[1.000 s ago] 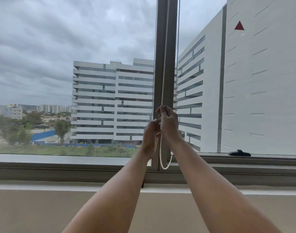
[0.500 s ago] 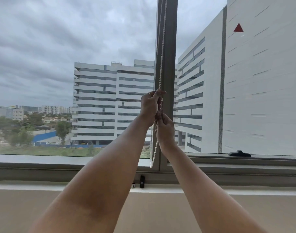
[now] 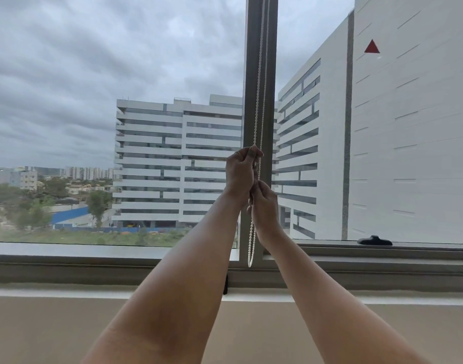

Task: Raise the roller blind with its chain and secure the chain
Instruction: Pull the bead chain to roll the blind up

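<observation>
A white beaded chain [image 3: 259, 82] hangs down in front of the grey window post [image 3: 270, 101], and its loop ends just above the sill. My left hand [image 3: 240, 172] is closed around the chain at about mid height. My right hand [image 3: 264, 203] grips the same chain directly below it, the two hands touching. The roller blind itself is out of view above the frame; the glass is uncovered.
A black window handle [image 3: 374, 240] lies on the right frame rail. A small black fitting [image 3: 225, 285] sits on the sill [image 3: 67, 292] under my left forearm. Below the sill is a beige wall [image 3: 54, 332].
My left hand rose from below my right hand to above it on the chain. The chain's bottom loop swung left and now hangs straight down.
</observation>
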The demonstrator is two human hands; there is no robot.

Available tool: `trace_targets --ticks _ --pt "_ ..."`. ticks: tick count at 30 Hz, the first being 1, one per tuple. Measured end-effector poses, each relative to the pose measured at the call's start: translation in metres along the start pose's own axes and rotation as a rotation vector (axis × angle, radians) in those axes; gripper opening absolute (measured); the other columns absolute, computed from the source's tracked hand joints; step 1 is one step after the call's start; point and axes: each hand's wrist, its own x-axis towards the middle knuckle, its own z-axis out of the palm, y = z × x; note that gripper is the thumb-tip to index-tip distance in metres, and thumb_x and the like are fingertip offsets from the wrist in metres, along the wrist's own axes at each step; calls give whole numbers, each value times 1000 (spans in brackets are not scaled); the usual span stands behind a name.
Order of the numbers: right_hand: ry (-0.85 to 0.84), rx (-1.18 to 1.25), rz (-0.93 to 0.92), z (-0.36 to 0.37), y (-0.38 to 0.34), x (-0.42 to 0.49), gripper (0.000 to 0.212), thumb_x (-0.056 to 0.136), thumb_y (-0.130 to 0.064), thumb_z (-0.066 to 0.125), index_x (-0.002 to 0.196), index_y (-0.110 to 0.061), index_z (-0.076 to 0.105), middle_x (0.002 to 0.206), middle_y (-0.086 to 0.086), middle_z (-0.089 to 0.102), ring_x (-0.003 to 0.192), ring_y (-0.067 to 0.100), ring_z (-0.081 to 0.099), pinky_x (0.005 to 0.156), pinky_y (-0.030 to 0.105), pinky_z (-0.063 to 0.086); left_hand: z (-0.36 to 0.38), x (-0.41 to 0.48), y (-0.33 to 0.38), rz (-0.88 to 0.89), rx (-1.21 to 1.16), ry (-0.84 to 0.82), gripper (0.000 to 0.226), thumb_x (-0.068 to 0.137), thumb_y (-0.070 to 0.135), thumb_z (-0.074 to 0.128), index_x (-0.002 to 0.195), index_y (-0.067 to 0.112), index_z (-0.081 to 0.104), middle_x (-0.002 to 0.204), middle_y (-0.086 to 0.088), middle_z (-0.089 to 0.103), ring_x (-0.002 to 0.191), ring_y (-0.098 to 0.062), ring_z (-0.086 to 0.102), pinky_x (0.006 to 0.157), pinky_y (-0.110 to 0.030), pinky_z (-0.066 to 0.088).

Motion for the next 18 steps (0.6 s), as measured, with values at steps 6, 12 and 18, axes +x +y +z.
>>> trace_targets --ticks 6,12,18 --pt "2 71 33 -3 2 4 43 92 -12 38 52 -20 49 53 -3 45 53 11 38 55 27 31 -5 -5 -5 20 13 31 30 93 9 47 65 11 57 40 12 42 35 -1 30 37 -12 25" --pt "92 50 20 -3 -25 23 36 97 -29 37 69 -17 57 71 1 59 67 13 54 63 23 40 -9 -10 -9 29 60 43 31 93 8 46 65 13 59 44 10 53 44 -3 46 46 -15 40" --pt "0 78 4 7 -61 46 24 96 -27 42 78 -19 56 75 1 61 66 12 57 61 22 45 -8 -25 -28 -12 40 48 34 93 7 45 63 17 57 47 11 49 45 -3 36 48 -17 29"
